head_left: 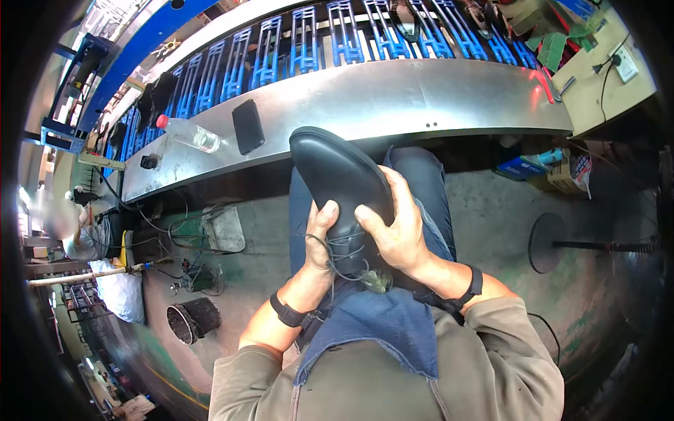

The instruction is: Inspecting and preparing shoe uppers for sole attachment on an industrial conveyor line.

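A black lace-up shoe (pixel 342 172) is held over my lap, its toe pointing away from me toward the metal ledge. My left hand (pixel 319 235) grips its left side, thumb on the upper near the laces (pixel 345 254). On the other side my right hand (pixel 401 228) wraps round the shoe, with the thumb pressed on top and the fingers along the edge of the sole. Something pale and crumpled (pixel 377 281) shows at the shoe's opening; I cannot make out what it is. The fingers under the shoe are hidden.
Ahead runs a metal ledge (pixel 365 98) with a phone-like black slab (pixel 248 126) and a clear bottle (pixel 193 133) lying on it. Behind it is a row of blue racks (pixel 305 42). A black bucket (pixel 193 321) stands at left, a round-based stand (pixel 547 243) at right. Another person (pixel 91 235) is at far left.
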`<state>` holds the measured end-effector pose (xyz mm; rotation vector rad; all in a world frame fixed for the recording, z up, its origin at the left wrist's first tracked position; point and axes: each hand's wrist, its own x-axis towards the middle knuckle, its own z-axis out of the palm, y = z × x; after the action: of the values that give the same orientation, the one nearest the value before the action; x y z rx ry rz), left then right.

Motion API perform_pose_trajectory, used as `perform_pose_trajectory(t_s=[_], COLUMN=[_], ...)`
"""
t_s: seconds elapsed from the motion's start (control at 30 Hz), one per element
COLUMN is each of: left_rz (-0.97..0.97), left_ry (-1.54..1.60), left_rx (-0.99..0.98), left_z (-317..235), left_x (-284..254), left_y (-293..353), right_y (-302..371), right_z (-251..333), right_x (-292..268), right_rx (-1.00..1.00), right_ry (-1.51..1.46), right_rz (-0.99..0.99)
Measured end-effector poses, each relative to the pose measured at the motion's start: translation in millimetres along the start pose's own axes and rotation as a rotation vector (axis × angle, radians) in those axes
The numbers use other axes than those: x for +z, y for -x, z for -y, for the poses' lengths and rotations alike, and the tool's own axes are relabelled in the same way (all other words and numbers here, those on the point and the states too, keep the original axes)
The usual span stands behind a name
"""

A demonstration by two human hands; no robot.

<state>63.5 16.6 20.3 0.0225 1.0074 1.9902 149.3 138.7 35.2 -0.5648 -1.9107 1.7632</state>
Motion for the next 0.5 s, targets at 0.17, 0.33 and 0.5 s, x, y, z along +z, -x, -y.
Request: perform_pose_trajectory(t_s=[0.17, 0.33, 0.5], left_rz=[0.025, 0.118, 0.034], left_ry=[-0.443, -0.661, -0.654], left_rx=[0.239, 0.158, 0.160], left_z=[7, 33, 54], left_x=[18, 12, -8], left_y=[-11, -15, -42], right_y=[-9, -73, -79], right_z=[-40, -33, -66], right_x=[-36, -77, -64], right_rx=[0.025, -0.079, -0.065], right_ry=[-0.365, -0.204, -0.119], right_rz=[0.157, 0.403, 0.214])
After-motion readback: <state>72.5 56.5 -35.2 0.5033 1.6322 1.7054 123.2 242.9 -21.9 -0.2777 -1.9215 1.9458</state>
